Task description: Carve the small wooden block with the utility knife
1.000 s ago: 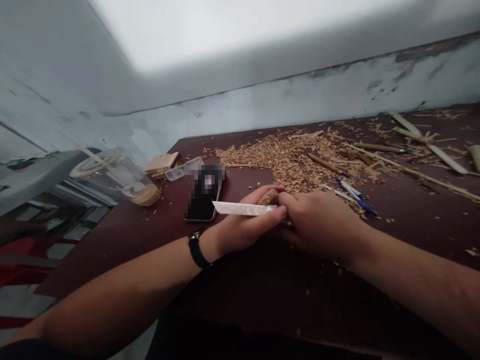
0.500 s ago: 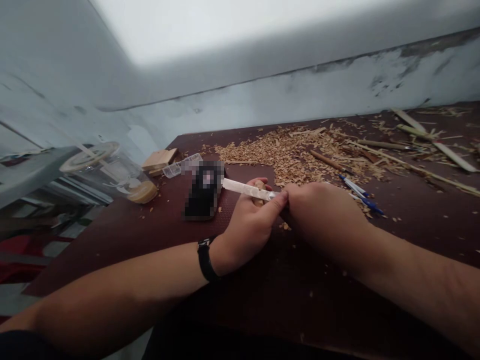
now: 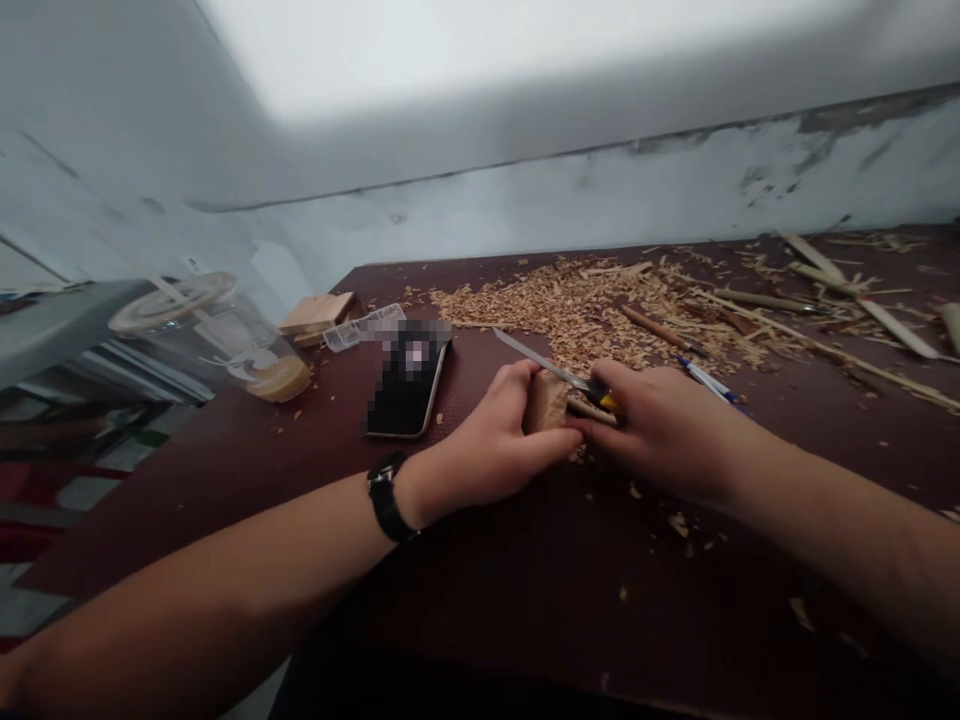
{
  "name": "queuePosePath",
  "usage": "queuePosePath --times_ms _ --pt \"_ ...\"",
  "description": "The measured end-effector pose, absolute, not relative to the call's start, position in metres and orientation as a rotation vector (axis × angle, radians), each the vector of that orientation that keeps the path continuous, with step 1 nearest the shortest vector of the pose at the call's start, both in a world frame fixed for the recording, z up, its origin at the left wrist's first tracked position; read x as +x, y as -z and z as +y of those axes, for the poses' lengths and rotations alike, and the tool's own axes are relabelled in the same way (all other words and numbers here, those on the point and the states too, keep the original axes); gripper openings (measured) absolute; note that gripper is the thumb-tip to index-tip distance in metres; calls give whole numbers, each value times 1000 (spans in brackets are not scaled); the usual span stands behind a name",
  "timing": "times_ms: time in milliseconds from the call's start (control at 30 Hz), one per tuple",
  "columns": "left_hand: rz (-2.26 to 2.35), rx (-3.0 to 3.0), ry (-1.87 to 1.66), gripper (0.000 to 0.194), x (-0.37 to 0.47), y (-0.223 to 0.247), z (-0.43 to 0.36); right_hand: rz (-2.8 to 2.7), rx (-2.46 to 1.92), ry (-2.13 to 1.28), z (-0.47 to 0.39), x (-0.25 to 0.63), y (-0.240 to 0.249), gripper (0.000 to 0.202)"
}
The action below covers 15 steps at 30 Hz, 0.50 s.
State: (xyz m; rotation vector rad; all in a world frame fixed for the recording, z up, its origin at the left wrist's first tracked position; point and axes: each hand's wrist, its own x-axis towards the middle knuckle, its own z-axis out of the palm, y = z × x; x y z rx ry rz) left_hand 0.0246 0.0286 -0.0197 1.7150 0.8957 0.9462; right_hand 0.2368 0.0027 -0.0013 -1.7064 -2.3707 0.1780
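Note:
My left hand (image 3: 491, 440), with a black watch at its wrist, is closed round a small carved piece of pale wood (image 3: 546, 402). The fingers cover part of the wood. In my right hand (image 3: 660, 415) is a utility knife (image 3: 609, 402) with a yellow part showing near the fist. Its long thin blade (image 3: 532, 352) points up and to the left, over the top of the wood. A short brown rod-like piece (image 3: 591, 410) shows between the hands below the blade; what it belongs to I cannot tell. The left thumb reaches across to the right hand's fingers.
Wood shavings (image 3: 555, 305) are heaped at the back of the dark red table (image 3: 480, 610). A phone (image 3: 409, 385), a clear plastic case (image 3: 365, 328), wood blocks (image 3: 319, 315) and a lidded drink cup (image 3: 225, 340) stand left. Right lie a brown stick (image 3: 660, 328) and a pen (image 3: 709, 380).
The blade has lifted off the wood's far side and turned, so it now looks narrower. My right hand has rolled open toward view, and more of the wood shows in my left hand.

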Motion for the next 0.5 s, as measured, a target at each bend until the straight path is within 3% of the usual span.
queuePosePath --times_ms 100,233,500 --pt "903 1787 -864 59 25 21 35 -2436 -1593 -224 7 247 3 20" --pt "871 1885 -847 57 27 21 38 -2512 -1529 -239 3 245 -2 12" --pt "934 2137 -972 46 28 19 34 -2679 -1622 109 0 238 -12 25"
